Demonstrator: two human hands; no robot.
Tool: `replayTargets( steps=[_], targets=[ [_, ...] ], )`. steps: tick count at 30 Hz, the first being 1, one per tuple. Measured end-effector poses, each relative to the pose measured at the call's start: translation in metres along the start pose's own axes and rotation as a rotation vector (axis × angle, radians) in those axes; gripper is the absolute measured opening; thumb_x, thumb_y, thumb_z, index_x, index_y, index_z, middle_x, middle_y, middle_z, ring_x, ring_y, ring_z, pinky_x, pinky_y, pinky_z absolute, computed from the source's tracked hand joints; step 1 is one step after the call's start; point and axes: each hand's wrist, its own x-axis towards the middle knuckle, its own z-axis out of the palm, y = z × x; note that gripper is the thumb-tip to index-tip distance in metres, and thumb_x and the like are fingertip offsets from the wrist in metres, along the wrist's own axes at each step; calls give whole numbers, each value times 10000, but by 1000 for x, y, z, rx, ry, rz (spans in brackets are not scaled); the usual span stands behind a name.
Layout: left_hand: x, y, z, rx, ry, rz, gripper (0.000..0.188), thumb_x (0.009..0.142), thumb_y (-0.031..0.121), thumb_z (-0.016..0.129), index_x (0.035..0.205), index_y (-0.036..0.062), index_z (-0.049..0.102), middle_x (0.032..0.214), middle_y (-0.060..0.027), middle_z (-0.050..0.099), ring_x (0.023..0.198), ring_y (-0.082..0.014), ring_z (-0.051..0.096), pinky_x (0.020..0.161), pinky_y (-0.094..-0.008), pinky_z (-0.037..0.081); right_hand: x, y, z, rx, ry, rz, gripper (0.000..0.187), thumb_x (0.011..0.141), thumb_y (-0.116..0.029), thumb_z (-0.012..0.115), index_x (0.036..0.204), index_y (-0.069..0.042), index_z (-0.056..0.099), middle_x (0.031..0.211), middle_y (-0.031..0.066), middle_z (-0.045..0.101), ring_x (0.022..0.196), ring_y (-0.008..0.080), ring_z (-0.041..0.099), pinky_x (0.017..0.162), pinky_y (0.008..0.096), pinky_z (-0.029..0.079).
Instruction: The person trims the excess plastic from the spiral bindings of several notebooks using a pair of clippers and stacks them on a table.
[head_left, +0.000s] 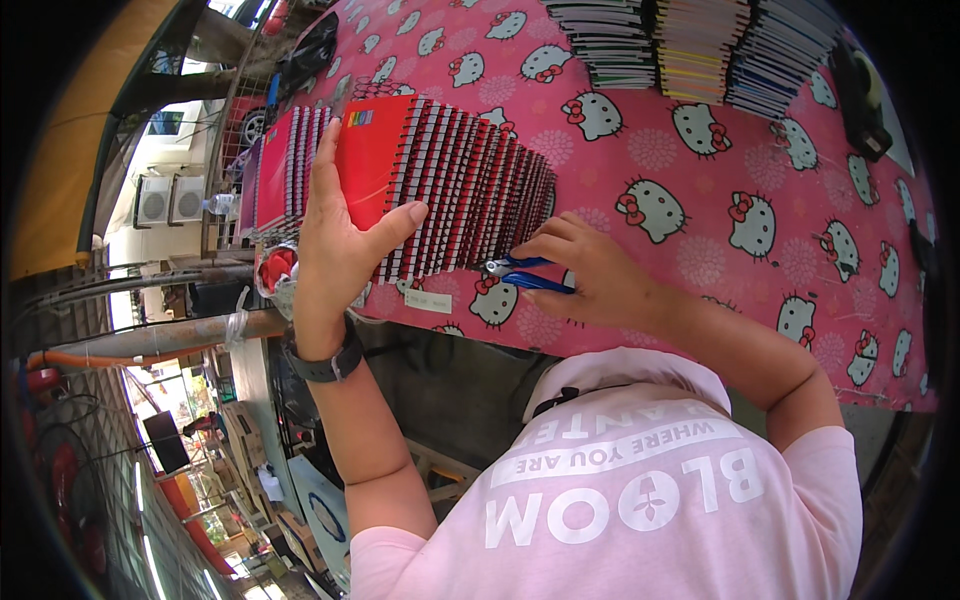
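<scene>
A row of red spiral-bound notebooks leans on the table at the left, black wire spines facing up and to the right. My left hand rests against the front red cover, its fingers stretched out and the thumb spread apart. In my right hand is a pair of small wire cutters with blue handles. Their metal jaws are at the near ends of the spines, around the right part of the row; whether they touch a wire I cannot tell.
Behind my left hand stands another row of pink-red spiral notebooks. Stacks of bound books fill the far side. A black object lies at the far right. A small white label sits near the edge of the pink patterned tablecloth.
</scene>
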Motion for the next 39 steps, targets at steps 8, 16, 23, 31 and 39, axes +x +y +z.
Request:
replayTargets(
  steps=[8, 16, 23, 31, 39],
  targets=[
    [0, -1, -1, 19, 8, 8, 976, 649, 339, 766, 1404, 12, 240, 1309, -201, 448, 1145, -278, 506, 971, -362, 389, 0, -4, 5, -124, 125, -56, 415, 656, -174, 698, 1033, -47, 579, 936, 107, 539, 920, 288, 481, 791, 399, 436],
    [0, -2, -1, 17, 6, -12, 982, 647, 343, 768, 1404, 11, 239, 1327, -202, 433, 1156, -279, 500, 973, -362, 387, -3, -9, 5, -222, 162, -97, 439, 637, -175, 700, 1038, -50, 573, 957, 108, 536, 933, 288, 484, 789, 407, 428],
    [2, -3, 0, 17, 7, 0, 984, 648, 347, 766, 1407, 14, 234, 1334, -201, 426, 1171, -279, 489, 980, -364, 382, -8, -10, 9, -249, 182, -83, 437, 643, -179, 704, 1039, -45, 575, 947, 109, 542, 919, 294, 493, 791, 409, 428],
    [1, -5, -1, 32, 14, 9, 981, 649, 349, 763, 1404, 9, 237, 1341, -203, 418, 1179, -287, 482, 987, -367, 375, -8, -19, 9, -222, 178, -22, 432, 654, -148, 701, 1053, -41, 575, 961, 116, 546, 918, 295, 493, 799, 397, 429],
    [0, -2, 0, 29, 10, -7, 984, 647, 359, 760, 1403, 7, 237, 1339, -205, 420, 1177, -288, 484, 984, -367, 377, -8, -22, 13, -250, 233, -63, 411, 654, -183, 709, 1021, -45, 583, 926, 104, 531, 895, 290, 476, 785, 392, 430]
  ],
)
